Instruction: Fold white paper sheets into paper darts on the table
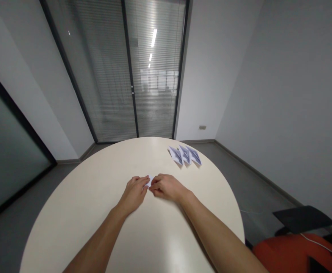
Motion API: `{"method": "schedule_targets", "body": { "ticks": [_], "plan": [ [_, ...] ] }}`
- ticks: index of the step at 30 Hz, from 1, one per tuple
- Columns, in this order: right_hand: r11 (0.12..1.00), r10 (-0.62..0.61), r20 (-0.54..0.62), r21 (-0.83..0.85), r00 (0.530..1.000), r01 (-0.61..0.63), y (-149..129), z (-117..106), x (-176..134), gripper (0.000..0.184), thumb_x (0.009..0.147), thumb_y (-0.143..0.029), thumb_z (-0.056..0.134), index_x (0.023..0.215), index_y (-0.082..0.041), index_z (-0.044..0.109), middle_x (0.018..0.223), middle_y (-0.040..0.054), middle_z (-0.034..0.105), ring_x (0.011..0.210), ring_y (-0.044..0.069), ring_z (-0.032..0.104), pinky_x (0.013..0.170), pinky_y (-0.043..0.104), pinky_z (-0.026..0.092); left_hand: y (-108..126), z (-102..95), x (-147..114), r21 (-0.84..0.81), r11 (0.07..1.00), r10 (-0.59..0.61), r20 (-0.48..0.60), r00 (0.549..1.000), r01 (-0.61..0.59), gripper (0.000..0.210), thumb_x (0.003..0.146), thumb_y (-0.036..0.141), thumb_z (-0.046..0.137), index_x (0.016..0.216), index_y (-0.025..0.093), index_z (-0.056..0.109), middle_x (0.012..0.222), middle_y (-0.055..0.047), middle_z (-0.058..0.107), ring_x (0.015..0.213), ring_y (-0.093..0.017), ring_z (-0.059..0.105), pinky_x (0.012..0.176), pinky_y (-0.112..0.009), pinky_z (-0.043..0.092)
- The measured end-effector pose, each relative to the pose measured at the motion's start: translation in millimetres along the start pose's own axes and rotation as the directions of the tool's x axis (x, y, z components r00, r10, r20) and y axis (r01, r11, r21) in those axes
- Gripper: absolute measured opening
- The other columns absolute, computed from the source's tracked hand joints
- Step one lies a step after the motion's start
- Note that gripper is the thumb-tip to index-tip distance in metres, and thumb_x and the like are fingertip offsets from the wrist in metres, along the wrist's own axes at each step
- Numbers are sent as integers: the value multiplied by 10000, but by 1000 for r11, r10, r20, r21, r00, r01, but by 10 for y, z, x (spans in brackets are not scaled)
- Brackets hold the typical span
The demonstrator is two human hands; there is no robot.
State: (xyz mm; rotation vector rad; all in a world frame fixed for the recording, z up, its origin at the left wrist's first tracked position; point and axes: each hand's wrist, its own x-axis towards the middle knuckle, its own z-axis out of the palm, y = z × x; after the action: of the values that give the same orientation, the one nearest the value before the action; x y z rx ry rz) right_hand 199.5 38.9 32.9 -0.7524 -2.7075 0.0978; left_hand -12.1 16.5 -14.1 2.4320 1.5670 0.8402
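Observation:
A small piece of white paper [149, 181] lies at the middle of the table, mostly covered by my fingers. My left hand [134, 192] presses on its left side, fingers together and thumb at the near edge. From the right, my right hand [166, 186] pinches the paper between curled fingers and thumb. Beyond my right hand, three folded paper boats [184, 154] sit side by side, close together.
The round cream table [92, 212] fills the lower middle. An orange chair [285, 252] with a black armrest [304, 219] stands at the lower right. Past the far edge is a glass partition with blinds [154, 113], and a wall socket [202, 127] is on the wall.

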Motion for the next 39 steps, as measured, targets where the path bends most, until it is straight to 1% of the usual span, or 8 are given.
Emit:
{"method": "schedule_targets", "body": {
  "ticks": [7, 13, 19, 23, 28, 34, 39],
  "plan": [
    [1000, 8, 18, -12, 1000, -8, 3, 3, 12, 186, 889, -193, 652, 971, -243, 811, 1007, 45, 769, 865, 175, 668, 777, 270, 468, 54, -6, 5, 40, 998, -55, 21, 998, 54, 395, 934, 155, 561, 1306, 206, 683, 1379, -55, 677, 1181, -261, 587, 1070, -441, 466],
    [999, 43, 30, 14, 999, -43, 39, 7, 15, 213, 848, -179, 657, 963, -256, 818, 1013, 28, 789, 890, 184, 690, 803, 275, 474, 98, -25, 6, 37, 995, -93, 18, 996, 92, 388, 922, 144, 584, 1285, 216, 699, 1366, -61, 685, 1194, -259, 596, 1087, -425, 451],
    [995, 102, 35, 19, 994, -103, 33, -54, 1, 221, 805, -174, 655, 932, -237, 825, 980, 42, 798, 877, 205, 703, 771, 280, 470, 76, -45, -6, 24, 997, -80, 2, 997, 80, 385, 911, 125, 578, 1266, 201, 709, 1351, -75, 693, 1171, -269, 604, 1067, -442, 471],
    [989, 145, 49, 21, 988, -147, 34, -86, -8, 194, 763, -159, 660, 861, -220, 816, 952, 46, 797, 834, 203, 702, 712, 269, 450, 49, -45, -27, 6, 998, -58, -21, 998, 58, 386, 907, 122, 575, 1252, 227, 712, 1345, -66, 696, 1160, -270, 606, 1055, -456, 475],
    [978, 194, 63, 67, 979, -198, 57, -133, -52, 127, 734, -161, 667, 755, -215, 780, 917, 34, 795, 806, 193, 706, 661, 253, 422, 32, -58, -39, 10, 999, -48, -18, 999, 49, 378, 920, 132, 563, 1259, 219, 707, 1364, -68, 686, 1158, -276, 596, 1059, -470, 465],
    [955, 238, 95, 157, 967, -251, 142, -151, -112, 117, 715, -174, 682, 760, -217, 781, 910, 22, 796, 772, 176, 709, 658, 237, 429, 4, -50, -53, 9, 999, -45, -15, 999, 45, 390, 930, 145, 554, 1288, 219, 691, 1398, -65, 663, 1172, -279, 582, 1067, -477, 455],
    [931, 277, 149, 202, 949, -304, 217, -149, -143, 136, 707, -177, 704, 790, -215, 805, 901, 30, 801, 808, 188, 717, 688, 237, 447, -12, -50, -65, 12, 999, -44, -20, 999, 44, 379, 927, 145, 564, 1270, 232, 698, 1391, -57, 668, 1171, -266, 588, 1069, -454, 450]
  ]
}}
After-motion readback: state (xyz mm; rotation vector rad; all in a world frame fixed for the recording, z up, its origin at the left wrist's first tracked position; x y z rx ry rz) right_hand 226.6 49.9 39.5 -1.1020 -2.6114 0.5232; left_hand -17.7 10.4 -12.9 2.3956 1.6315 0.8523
